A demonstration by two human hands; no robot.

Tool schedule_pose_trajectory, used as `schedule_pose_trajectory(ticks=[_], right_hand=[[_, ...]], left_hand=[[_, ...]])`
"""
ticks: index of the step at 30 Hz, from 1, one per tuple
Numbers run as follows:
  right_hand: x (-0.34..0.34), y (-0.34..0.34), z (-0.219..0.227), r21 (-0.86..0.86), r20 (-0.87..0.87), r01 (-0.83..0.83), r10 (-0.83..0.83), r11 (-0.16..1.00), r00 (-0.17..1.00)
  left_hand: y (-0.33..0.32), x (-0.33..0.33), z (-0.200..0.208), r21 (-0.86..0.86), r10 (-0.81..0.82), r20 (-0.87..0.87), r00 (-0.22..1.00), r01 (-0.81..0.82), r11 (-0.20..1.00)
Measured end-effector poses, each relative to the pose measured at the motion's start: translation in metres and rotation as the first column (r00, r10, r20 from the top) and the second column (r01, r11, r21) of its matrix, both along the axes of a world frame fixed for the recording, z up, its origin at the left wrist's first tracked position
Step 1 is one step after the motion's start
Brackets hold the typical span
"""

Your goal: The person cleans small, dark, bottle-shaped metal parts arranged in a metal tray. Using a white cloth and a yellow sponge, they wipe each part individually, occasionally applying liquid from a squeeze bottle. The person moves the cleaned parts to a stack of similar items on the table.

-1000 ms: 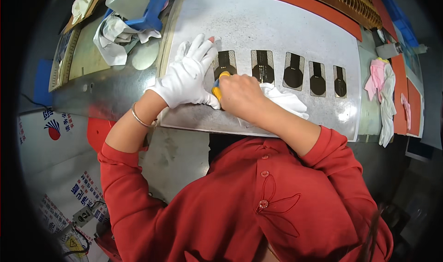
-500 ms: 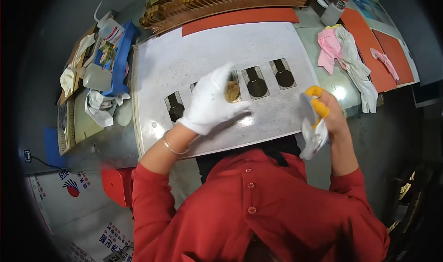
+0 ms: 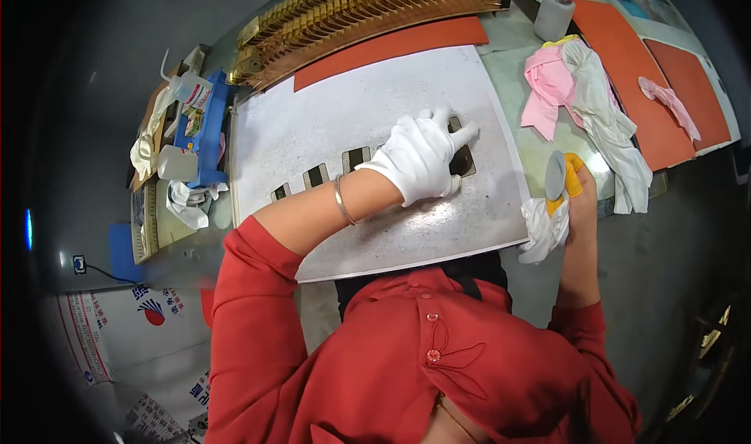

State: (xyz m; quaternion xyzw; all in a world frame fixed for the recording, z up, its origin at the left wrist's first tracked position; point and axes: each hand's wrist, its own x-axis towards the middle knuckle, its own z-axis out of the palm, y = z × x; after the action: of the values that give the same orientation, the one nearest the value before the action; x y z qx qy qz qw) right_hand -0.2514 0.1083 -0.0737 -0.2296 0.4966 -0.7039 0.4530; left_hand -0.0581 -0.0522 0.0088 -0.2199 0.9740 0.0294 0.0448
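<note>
My left hand (image 3: 416, 161), in a white glove, reaches over the rightmost dark rectangular piece (image 3: 464, 161) on the white sheet. Its fingers are apart, with thumb and forefinger at the edges of that piece; whether they grip it I cannot tell. Other flat pieces with mesh-like edges and dark centres, such as this one (image 3: 315, 176), lie in a row to the left, partly behind the glove and forearm. Off the sheet's right edge, my right hand (image 3: 577, 190), wearing yellow finger cots, is closed on a grey round disc (image 3: 555, 176). A white cloth (image 3: 544, 231) hangs below it from the same hand.
A slotted brass-coloured rack (image 3: 375, 21) stands along the back, behind an orange strip (image 3: 391, 53). At left is a blue tray (image 3: 205, 143) with bottles. Pink cloth (image 3: 547, 88), white cloth (image 3: 606, 123) and a grey bottle (image 3: 554, 14) occupy the right side.
My left hand has moved right along the row to the rightmost piece. My right hand still holds the disc and cloth, now turned so the disc's face shows more.
</note>
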Motion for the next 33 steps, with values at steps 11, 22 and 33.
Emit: schedule_pose_trajectory(ticks=[11,22,33], right_hand=[[-0.002,0.001,-0.004,-0.005,-0.022,-0.004,0.004,1.0,1.0],[-0.001,0.001,-0.004,0.044,-0.066,0.007,-0.004,0.999,0.998],[0.004,0.0,0.0,0.043,-0.054,0.047,-0.045,0.998,0.998]], left_hand=[[0.012,0.007,-0.025,0.091,0.089,-0.464,0.881,-0.052,0.994],[-0.006,0.076,-0.028,0.138,0.275,-0.16,0.948,-0.254,0.957],[0.016,0.061,0.0,-0.094,0.133,0.058,0.989,-0.127,0.987]])
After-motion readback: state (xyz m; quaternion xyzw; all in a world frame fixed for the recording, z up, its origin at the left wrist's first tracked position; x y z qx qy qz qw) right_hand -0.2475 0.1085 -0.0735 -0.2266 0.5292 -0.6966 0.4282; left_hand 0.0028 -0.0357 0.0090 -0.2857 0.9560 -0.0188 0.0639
